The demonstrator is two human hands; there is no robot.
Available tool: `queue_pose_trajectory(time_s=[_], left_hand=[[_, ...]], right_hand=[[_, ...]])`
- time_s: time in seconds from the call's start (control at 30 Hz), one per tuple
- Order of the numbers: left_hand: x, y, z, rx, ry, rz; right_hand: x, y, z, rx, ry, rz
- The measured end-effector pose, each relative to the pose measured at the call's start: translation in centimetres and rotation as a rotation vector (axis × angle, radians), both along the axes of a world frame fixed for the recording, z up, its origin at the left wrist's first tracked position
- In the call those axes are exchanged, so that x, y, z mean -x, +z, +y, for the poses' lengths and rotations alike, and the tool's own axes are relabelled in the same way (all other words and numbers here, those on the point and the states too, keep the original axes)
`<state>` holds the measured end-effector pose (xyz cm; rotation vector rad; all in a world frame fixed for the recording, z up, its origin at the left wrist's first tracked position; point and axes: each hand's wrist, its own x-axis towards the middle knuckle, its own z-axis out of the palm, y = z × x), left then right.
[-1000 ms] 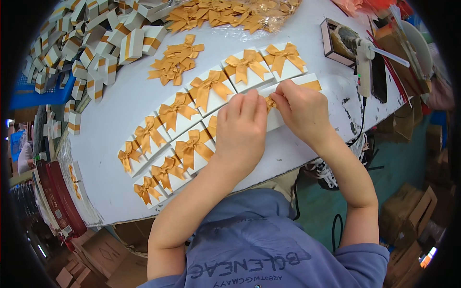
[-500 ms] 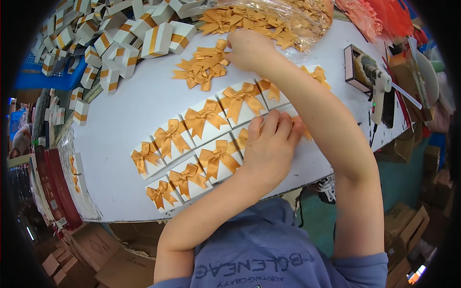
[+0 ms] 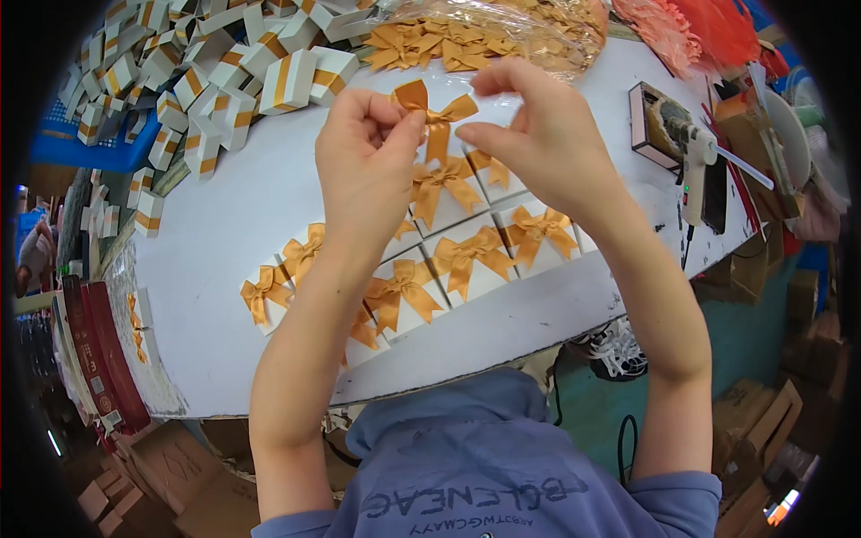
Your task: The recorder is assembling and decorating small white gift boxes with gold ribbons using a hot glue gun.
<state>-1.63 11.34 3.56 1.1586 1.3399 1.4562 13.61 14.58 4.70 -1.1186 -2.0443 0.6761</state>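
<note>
Both hands raised above the white worktable (image 3: pixel 224 224), pinching one loose orange satin ribbon bow (image 3: pixel 437 112) between them

Left hand (image 3: pixel 369 161): thumb and forefinger closed on the bow's left loop, other fingers curled. Right hand (image 3: pixel 538 134): thumb and forefinger closed on the bow's right side, near the knot and the right loop; exact contact point partly hidden by the fingers. Bow hangs upright, tails pointing down, held clear of the table surface

Directly below the bow, on the table: rows of flat white cards each with an orange bow fixed on top (image 3: pixel 466 260), lying edge to edge in a diagonal band running from the table's near-left area toward its middle. The left forearm crosses over part of that band and covers some cards

At the table's far edge, beyond the bow: clear plastic bag full of loose orange bows (image 3: pixel 484 40). At the table's far-left corner and spilling past it: heap of small white boxes with orange-gold stripes (image 3: pixel 206 72)

At the table's right end: white hot glue gun (image 3: pixel 695 157) standing on its tip next to an open shallow tray (image 3: pixel 650 125), dark flat phone-like slab (image 3: pixel 715 193) just beside it

Beyond the table's far-right corner: red-orange mesh material (image 3: pixel 691 27)

Below the table's near edge: person's blue hooded top (image 3: pixel 484 466), cardboard boxes on the floor at lower left (image 3: pixel 152 475)
</note>
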Motion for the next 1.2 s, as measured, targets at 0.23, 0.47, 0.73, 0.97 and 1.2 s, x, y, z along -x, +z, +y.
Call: queue_pose_trajectory(time_s=[0.23,0.47,0.73,0.97,1.2], left_hand=[[-6.7,-0.8,-3.1,-0.051,-0.118,-0.233],[-10.6,-2.8,-3.9,-0.214,-0.262,0.167],[-12.6,-3.3,-4.3,-0.166,-0.437,0.651],[-13.0,-3.6,-4.4,-0.309,-0.4,1.048],[-12.7,-4.0,-4.2,-0.431,-0.356,1.325]], right_hand=[[-4.0,-0.3,-4.4,0.701,-0.077,0.687],[-11.2,-1.5,-4.7,0.459,-0.239,0.385],[-14.2,-5.3,-5.0,0.313,-0.332,0.167],[-14.0,-6.9,-5.1,0.174,-0.367,0.147],[-13.5,-5.8,-5.6,0.171,-0.401,-0.05]])
